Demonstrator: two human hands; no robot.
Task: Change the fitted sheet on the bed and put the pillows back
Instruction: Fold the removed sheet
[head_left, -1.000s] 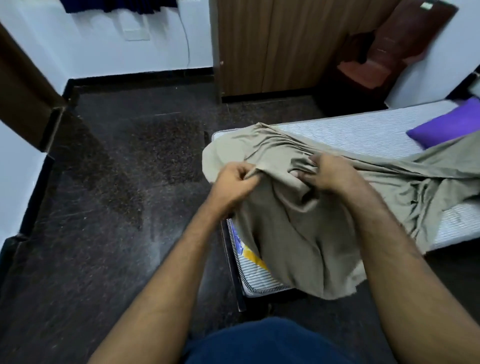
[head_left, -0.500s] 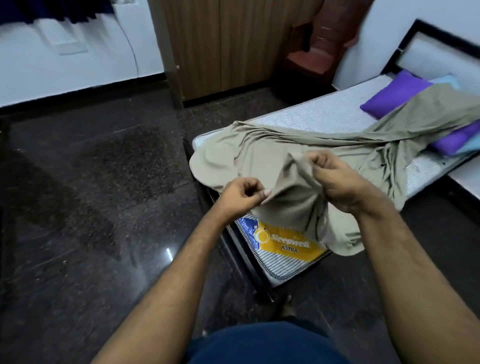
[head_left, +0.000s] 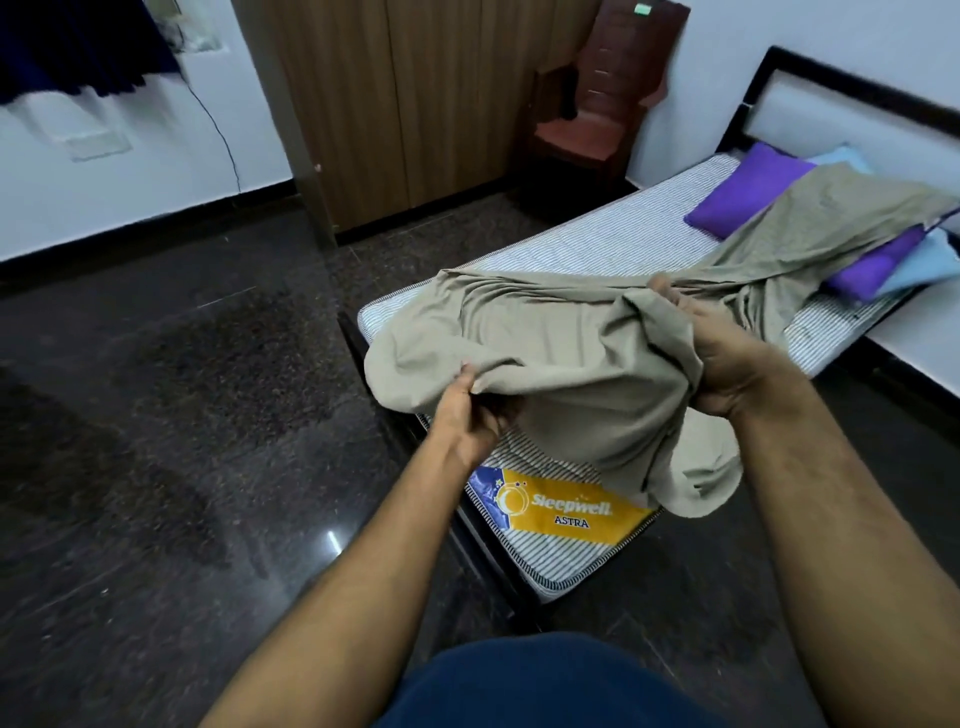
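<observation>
A beige fitted sheet (head_left: 561, 353) lies bunched over the foot of a bare striped mattress (head_left: 618, 244) and trails up the bed toward the headboard. My left hand (head_left: 467, 410) grips the sheet's hem from below at the near corner. My right hand (head_left: 727, 358) holds a gathered fold of the same sheet, lifted above the mattress. A purple pillow (head_left: 748, 192) and a light blue pillow (head_left: 924, 265) lie at the head end, partly under the sheet. The mattress label (head_left: 561, 509) shows at the foot.
Dark polished floor (head_left: 182, 415) spreads to the left and around the bed's foot. A wooden wardrobe (head_left: 415, 104) stands behind, with a brown plastic chair (head_left: 597, 114) in the corner. The black-framed headboard (head_left: 852, 109) is against the right wall.
My hands have moved apart, spreading the sheet's corner open and lifting it. The view has swung right, bringing the pillows and headboard into sight.
</observation>
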